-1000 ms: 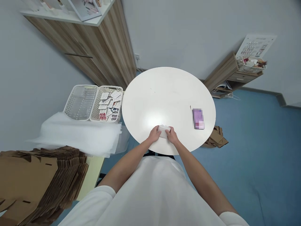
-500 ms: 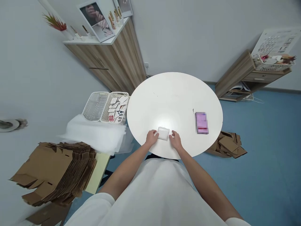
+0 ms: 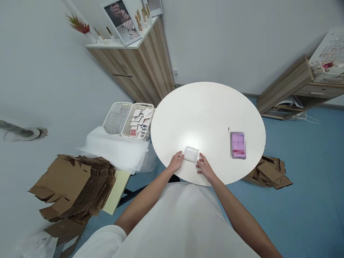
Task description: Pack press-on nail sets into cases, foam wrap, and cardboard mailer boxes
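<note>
A small, flat white packet (image 3: 191, 154), wrapped in translucent foam-like sheet, lies near the front edge of the round white table (image 3: 204, 111). At its left edge is my left hand (image 3: 176, 162), thumb close to or touching the corner, fingers apart. My right hand (image 3: 205, 168) rests by the right edge with its fingers spread, and the fingertips come close to the packet. Neither hand grips it; whether the fingertips touch is hard to tell. Farther right on the table lies a pixelated purple rectangular item (image 3: 238, 145).
Left of the table are white baskets (image 3: 126, 132) with small cards and clear packs, white foam sheets (image 3: 115, 148) and stacked flattened cardboard boxes (image 3: 70, 182). More cardboard (image 3: 271, 172) lies at the right. A wooden cabinet (image 3: 145, 57) stands behind.
The view has shifted, so the whole scene sits farther right. My right hand's fingers are spread wider beside the packet, and the packet stays flat on the table.
</note>
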`<state>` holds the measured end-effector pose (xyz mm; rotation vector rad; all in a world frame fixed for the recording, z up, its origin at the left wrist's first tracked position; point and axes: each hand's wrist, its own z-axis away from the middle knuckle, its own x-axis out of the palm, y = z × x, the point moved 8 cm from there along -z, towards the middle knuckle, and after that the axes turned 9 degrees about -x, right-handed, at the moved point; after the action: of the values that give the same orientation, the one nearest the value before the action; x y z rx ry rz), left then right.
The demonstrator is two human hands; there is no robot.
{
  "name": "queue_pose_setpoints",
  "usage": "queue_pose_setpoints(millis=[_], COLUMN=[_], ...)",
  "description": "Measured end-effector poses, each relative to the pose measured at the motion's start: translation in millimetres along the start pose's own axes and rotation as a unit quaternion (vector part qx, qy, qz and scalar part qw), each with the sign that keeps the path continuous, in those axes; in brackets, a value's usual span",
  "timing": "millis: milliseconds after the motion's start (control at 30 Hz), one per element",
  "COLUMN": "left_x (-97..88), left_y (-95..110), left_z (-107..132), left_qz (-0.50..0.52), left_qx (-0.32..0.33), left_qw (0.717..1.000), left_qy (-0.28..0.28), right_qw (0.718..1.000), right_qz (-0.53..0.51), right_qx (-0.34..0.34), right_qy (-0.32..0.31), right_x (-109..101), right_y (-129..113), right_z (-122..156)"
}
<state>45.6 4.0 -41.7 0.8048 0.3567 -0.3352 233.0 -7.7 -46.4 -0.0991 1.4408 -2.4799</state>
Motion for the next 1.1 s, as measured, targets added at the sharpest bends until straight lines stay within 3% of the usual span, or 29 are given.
queue_pose_setpoints(millis=[167, 267, 367, 467, 633, 800, 933, 1100], left_x=[14.0, 5.5, -17.3, -51.3, -112.0, -158.8, -174.2, -172.8], left_y=[14, 11, 2, -3, -3, 2, 1, -1], left_z=[-13, -21, -34, -53, -93, -122, -130, -130], left_qz=[0.009, 0.005, 0.003, 0.000, 0.010, 0.041, 0.078, 0.091], left_qx=[0.062, 0.059, 0.040, 0.040, 0.018, 0.031, 0.059, 0.092], left_qw=[0.996, 0.996, 0.998, 0.999, 1.000, 0.997, 0.994, 0.991], left_qy=[-0.061, -0.061, -0.046, -0.019, 0.012, 0.056, 0.057, 0.027], right_qw=[0.999, 0.997, 0.996, 0.995, 0.998, 0.999, 0.999, 0.999], right_qz=[0.046, 0.076, 0.074, 0.087, 0.064, 0.027, 0.022, -0.001], right_qx=[0.010, -0.023, -0.043, -0.044, -0.021, -0.024, -0.040, -0.042], right_qy=[-0.006, 0.017, 0.026, 0.020, -0.002, 0.004, 0.010, 0.026], right_x=[13, 24, 44, 72, 123, 157, 169, 172], right_y=[-3, -9, -20, -38, -73, -99, -108, -109], right_z=[-15, -25, -39, -62, -115, -157, -172, -173])
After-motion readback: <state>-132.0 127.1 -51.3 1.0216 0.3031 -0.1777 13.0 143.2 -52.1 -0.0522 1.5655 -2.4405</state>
